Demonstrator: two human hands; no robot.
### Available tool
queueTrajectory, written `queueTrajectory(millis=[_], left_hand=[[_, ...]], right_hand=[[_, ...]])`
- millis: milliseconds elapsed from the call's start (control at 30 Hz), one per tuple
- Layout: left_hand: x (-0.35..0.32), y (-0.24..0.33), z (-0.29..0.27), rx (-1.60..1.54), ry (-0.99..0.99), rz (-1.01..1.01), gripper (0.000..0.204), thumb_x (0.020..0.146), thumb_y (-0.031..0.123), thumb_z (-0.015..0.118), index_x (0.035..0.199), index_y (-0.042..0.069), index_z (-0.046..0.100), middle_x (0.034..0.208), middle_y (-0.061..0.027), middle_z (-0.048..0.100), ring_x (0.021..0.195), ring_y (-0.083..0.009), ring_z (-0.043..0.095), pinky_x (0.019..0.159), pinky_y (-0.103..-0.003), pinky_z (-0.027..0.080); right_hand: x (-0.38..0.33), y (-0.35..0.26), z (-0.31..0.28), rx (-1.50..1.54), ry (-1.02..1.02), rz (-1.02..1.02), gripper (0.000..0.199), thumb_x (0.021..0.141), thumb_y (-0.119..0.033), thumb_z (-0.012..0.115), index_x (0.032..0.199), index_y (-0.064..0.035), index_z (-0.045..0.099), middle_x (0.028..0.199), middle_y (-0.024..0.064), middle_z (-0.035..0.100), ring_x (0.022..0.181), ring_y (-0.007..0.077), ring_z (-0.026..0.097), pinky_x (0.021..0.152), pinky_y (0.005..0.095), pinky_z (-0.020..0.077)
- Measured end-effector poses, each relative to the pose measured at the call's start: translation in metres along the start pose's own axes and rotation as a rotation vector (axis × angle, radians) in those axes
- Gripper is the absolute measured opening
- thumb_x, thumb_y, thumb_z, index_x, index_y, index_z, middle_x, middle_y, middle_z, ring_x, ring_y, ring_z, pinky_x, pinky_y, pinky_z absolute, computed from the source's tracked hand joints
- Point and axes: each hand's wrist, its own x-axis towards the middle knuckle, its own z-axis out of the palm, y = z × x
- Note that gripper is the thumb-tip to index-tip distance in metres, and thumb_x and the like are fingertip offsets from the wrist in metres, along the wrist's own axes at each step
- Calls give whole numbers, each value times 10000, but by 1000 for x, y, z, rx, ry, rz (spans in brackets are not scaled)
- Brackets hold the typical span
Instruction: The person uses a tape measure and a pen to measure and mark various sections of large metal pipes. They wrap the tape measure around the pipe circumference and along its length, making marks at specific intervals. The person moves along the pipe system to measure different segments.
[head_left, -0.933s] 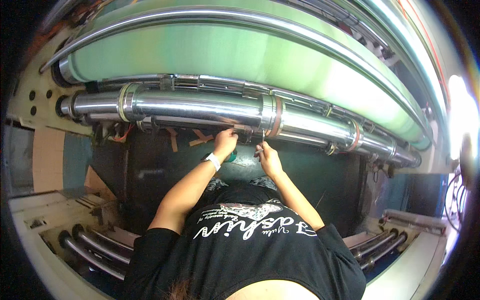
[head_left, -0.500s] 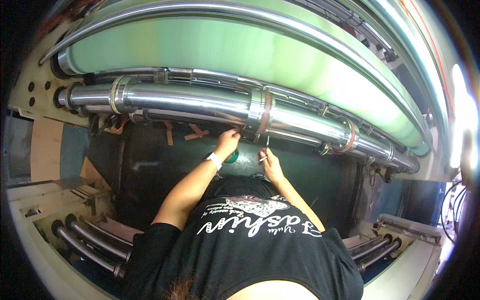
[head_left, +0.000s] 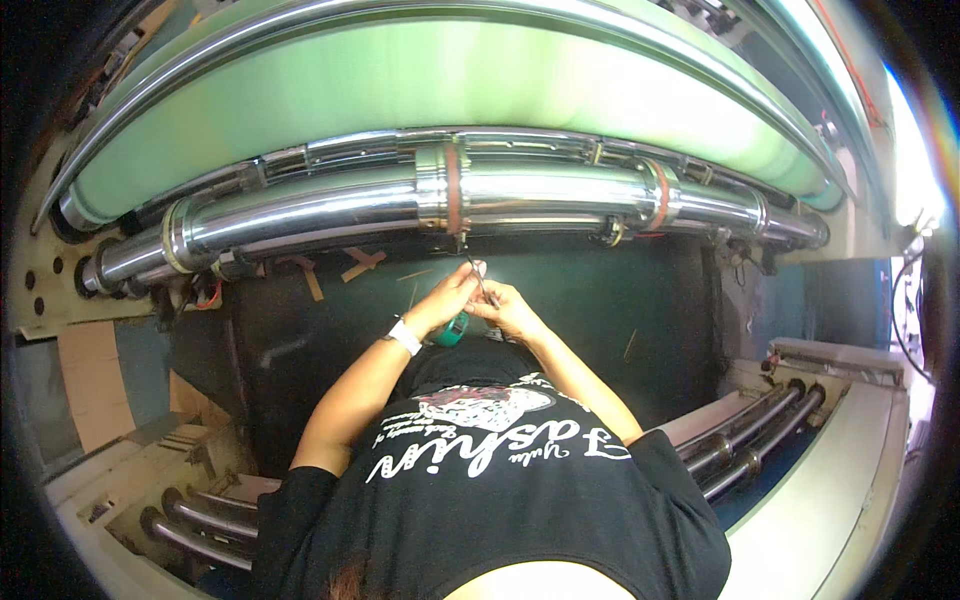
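At frame centre, below the polished silver metal roller [head_left: 550, 190], we note the right hand [head_left: 513, 314] gripping a slim dark tool [head_left: 489, 293] against the left hand [head_left: 456, 296], whose grip we cannot tell; we judge this close two-handed adjustment, next needing steadiness.

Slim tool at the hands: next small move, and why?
Perhaps steady the slim tool in the right hand and ease the left hand aside: both hands crowd around it, short of the red-banded collar.

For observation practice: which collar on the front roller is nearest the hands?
The widest collar, red-banded, beyond the left hand; others sit farther left or right.
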Motion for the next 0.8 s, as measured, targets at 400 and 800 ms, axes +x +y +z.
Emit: queueTrajectory(millis=[400,800], left_hand=[[-28,6,-118,516,29,56,84,795,85,557,759,12,576,695,-13,579,690,-91,539,659,-235,441],[-2,8,-115,974,527,195,206,787,236,558,822,39,608,770,-158,604,736,-318,581,629,-378,432]], right_hand=[[-31,63,-227,535,1121,-154,162,832,-185,571,736,-102,471,543,-57,327,411,51,275,347,207,223],[25,63,-254,397,1327,-169,107,791,-78,579,829,-87,479,567,-25,434,415,67,379,340,202,293]])
